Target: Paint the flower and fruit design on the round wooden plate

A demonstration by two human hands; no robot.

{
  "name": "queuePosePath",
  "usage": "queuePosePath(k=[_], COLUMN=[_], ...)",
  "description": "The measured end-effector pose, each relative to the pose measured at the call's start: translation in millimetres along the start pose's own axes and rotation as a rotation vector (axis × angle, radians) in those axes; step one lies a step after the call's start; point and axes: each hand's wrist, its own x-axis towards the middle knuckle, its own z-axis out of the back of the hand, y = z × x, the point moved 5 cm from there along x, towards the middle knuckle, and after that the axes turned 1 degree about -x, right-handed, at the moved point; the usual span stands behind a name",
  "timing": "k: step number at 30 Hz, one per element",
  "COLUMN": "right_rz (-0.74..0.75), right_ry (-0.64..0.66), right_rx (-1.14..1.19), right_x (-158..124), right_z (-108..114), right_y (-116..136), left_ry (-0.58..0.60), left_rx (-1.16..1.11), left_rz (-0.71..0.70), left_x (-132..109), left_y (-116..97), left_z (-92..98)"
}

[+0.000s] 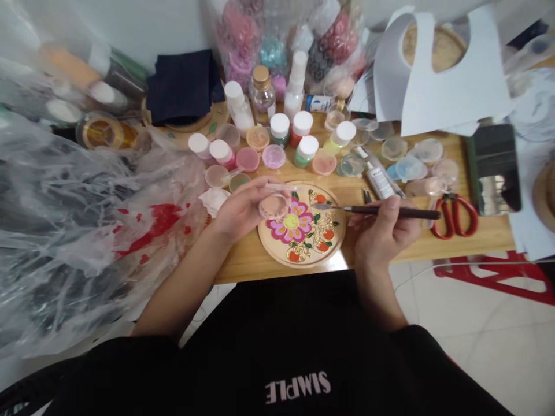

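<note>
My left hand (240, 212) grips a small clear cup (274, 207) with a peach-coloured substance inside, over the upper left part of a round wooden board (272, 248). On the board is a pink flower with a yellow centre (290, 222), along with orange fruits, green leaves and gold scrolls. In my right hand (384, 231) is a palette knife (359, 209), held by its dark handle. Its thin blade points left above the board, apart from the cup. A crumpled white tissue (214, 200) lies just left of the board, beside my left hand.
Behind the board stand several paint pots (273, 156) and white-capped bottles (307, 150). A white tube (379, 176), red-handled pliers (455, 215) and a dark phone (494, 167) lie to the right. Plastic sheeting (95, 231) covers the left side. Paper cutouts (459, 81) are at the back right.
</note>
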Motion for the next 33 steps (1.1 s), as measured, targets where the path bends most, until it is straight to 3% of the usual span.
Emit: queuePosePath(k=[33], right_rz=[-0.046], right_ry=[0.047], right_rx=[-0.052], right_x=[-0.3], right_z=[-0.6], right_y=[-6.7], left_ry=[-0.073], left_rx=[0.007], left_rz=[0.023], left_x=[-0.5], left_y=[-0.9], left_z=[-1.5])
